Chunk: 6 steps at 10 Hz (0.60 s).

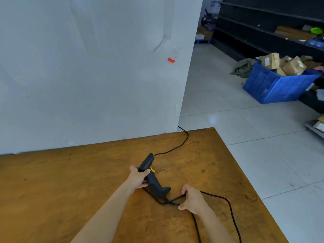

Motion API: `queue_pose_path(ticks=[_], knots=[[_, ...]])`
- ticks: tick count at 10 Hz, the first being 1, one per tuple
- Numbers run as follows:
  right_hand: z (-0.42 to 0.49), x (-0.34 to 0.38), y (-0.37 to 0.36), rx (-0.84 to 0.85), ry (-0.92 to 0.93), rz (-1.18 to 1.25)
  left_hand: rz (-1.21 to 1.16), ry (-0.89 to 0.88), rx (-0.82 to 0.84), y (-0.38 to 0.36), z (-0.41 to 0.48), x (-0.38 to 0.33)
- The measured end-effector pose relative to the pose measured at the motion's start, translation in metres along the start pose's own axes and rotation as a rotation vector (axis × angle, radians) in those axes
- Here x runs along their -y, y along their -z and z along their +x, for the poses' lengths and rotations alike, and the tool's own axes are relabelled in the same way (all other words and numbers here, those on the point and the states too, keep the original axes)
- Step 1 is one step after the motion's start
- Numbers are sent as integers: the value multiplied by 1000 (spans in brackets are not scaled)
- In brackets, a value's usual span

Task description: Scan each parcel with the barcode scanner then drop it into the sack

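A black barcode scanner [154, 179] with a yellow band lies on the brown wooden table [70, 181]. My left hand [138, 177] grips the scanner around its middle. My right hand [192, 199] pinches the scanner's black cable [228, 204] close to the plug at the handle's end. The cable loops off to the right and down past the table's near edge; another length runs from the scanner's head to the wall corner. Brown cardboard parcels [284, 64] are piled in a blue crate [273, 86] on the floor at the far right. No sack is clearly visible.
A grey-white wall [87, 67] stands behind the table. To the right is tiled floor [245, 137] with dark shelving [263, 23] along it. An olive-green cloth heap [242, 68] lies beside the crate. The table's right edge runs diagonally.
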State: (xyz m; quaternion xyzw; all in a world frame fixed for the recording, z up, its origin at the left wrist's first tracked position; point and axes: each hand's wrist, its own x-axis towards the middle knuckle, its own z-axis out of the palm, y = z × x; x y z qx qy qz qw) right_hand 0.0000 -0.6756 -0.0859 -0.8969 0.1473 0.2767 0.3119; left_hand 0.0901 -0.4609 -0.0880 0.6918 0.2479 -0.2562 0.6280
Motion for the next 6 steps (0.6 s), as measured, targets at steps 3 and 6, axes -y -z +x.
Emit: queue_pose_path(ticks=[3,6], knots=[[6,0,-3,-54,-2,45,208,-107,-127,-23,20,-5],[-3,11,-6,-35,-33,-49,267,-28,-64,-16,3,5]])
